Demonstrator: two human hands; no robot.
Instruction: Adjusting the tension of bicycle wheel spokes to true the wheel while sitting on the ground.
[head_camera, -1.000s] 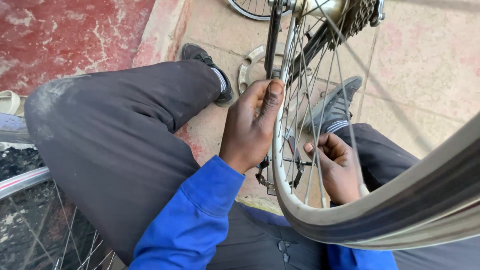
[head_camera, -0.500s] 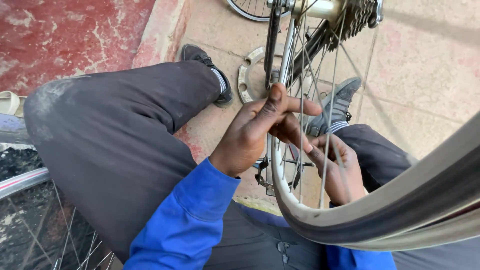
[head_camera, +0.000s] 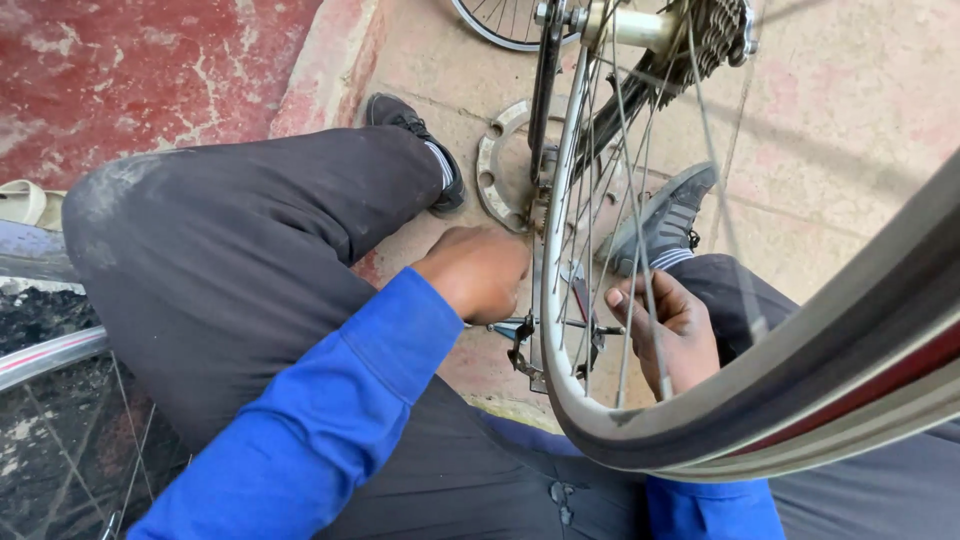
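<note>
I sat with the bicycle wheel (head_camera: 560, 250) standing upright between my knees, its rim running down toward my lap and its hub (head_camera: 640, 25) and sprocket cluster (head_camera: 715, 30) at the far top, above the paved ground (head_camera: 850, 120). My left hand (head_camera: 478, 272) was curled in a loose fist against the near face of the rim; I could not tell whether the fingers actually held anything, since they were tucked out of sight. My right hand (head_camera: 672, 325) sat on the other side, behind the spokes (head_camera: 625, 200), half closed, with the fingers bent around one or two of them.

I judged the wheel light for its size and stiff at the rim, a thing best gripped there or at the axle. The spokes (thin, taut wire) would flex and bite into the fingers, so they were poor handles, and bare metal could be slick. A small metal fitting (head_camera: 525, 345) hung below my left hand, close to the rim.

Half a second earlier my left hand had been raised, its fingers stretched through the spokes to touch my right. Now it had dropped lower and closed up, the two hands apart with the rim between them. A flat toothed ring (head_camera: 490, 165) lay on the ground by my left shoe (head_camera: 410, 125), unmoved.
</note>
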